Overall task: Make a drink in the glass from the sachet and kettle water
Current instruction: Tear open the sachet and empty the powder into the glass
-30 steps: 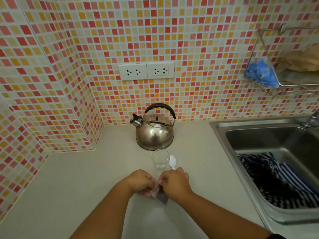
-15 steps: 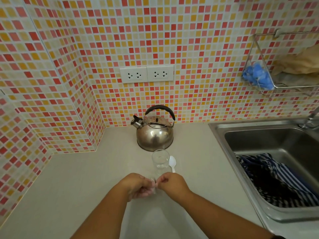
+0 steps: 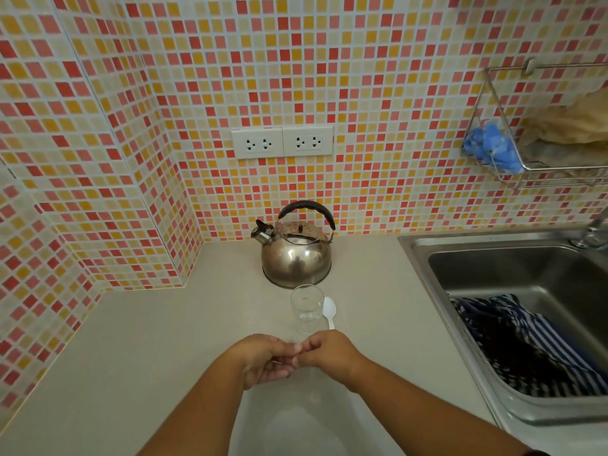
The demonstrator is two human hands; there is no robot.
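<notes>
An empty clear glass (image 3: 307,307) stands upright on the pale counter, in front of a steel kettle (image 3: 296,258) with a black handle. A white plastic spoon (image 3: 329,312) lies just right of the glass. My left hand (image 3: 263,360) and my right hand (image 3: 332,355) meet fingertip to fingertip just in front of the glass. Both pinch the small sachet (image 3: 295,351), which is almost wholly hidden by my fingers; only a pale sliver shows.
A steel sink (image 3: 421,255) lies to the right with a striped dark cloth (image 3: 526,343) inside and a tap (image 3: 592,232) at its back. A wire rack (image 3: 513,172) hangs on the tiled wall. Two wall sockets (image 3: 282,142) sit above the kettle.
My hands have drawn closer together and the sachet's dark lower part, seen hanging below my right hand a second ago, is now hidden between my fingers. Glass, spoon and kettle have not moved.
</notes>
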